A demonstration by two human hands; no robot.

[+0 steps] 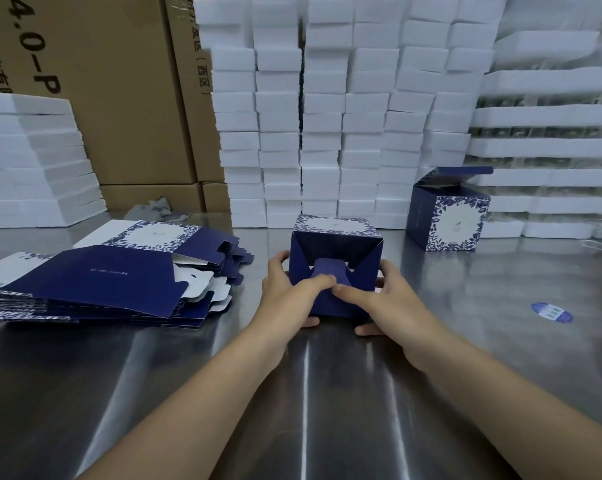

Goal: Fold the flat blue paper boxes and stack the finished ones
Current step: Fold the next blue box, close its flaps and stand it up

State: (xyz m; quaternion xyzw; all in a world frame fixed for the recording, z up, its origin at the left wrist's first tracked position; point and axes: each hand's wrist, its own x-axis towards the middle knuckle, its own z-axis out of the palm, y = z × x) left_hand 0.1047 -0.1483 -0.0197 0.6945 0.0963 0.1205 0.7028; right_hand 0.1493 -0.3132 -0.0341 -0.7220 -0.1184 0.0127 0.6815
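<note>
A half-folded blue box (334,247) lies on its side in the middle of the steel table (327,393), its bottom flaps facing me. My left hand (289,289) grips its left edge, thumb pressing the centre flap. My right hand (382,296) grips the right edge, thumb pressing the same flap from the right. A pile of flat blue box blanks (102,275) lies fanned out at the left. One folded box (448,216) stands upright at the back right with its lid flap open.
Tall stacks of white foam blocks (344,116) wall off the back; more white foam (32,161) sits at the left and foam trays (552,150) at the right. Brown cartons (119,81) stand behind. A blue oval sticker (551,312) lies on the table at the right.
</note>
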